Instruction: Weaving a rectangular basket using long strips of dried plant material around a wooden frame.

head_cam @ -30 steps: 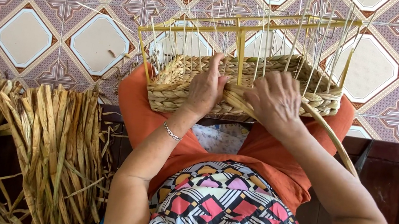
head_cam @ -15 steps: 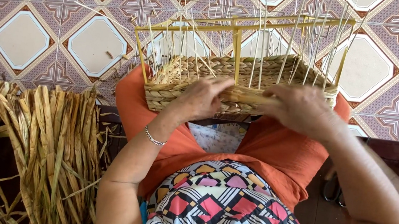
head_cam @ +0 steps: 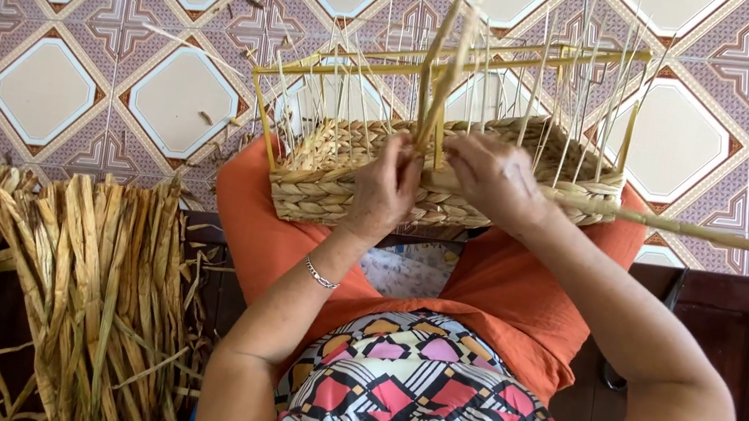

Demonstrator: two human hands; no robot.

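Below us, from the head view, lies a tiled floor [head_cam: 161, 94] patterned in cream, pink and purple. On our orange-clad lap rests a half-woven basket [head_cam: 342, 160] of coarse braided straw inside a thin yellow frame. Our left hand [head_cam: 383, 192] pinches an upright strand; our right hand [head_cam: 497, 175] grips a long straw strand [head_cam: 725, 238]. Dried reed bundles [head_cam: 69, 281] stand left.
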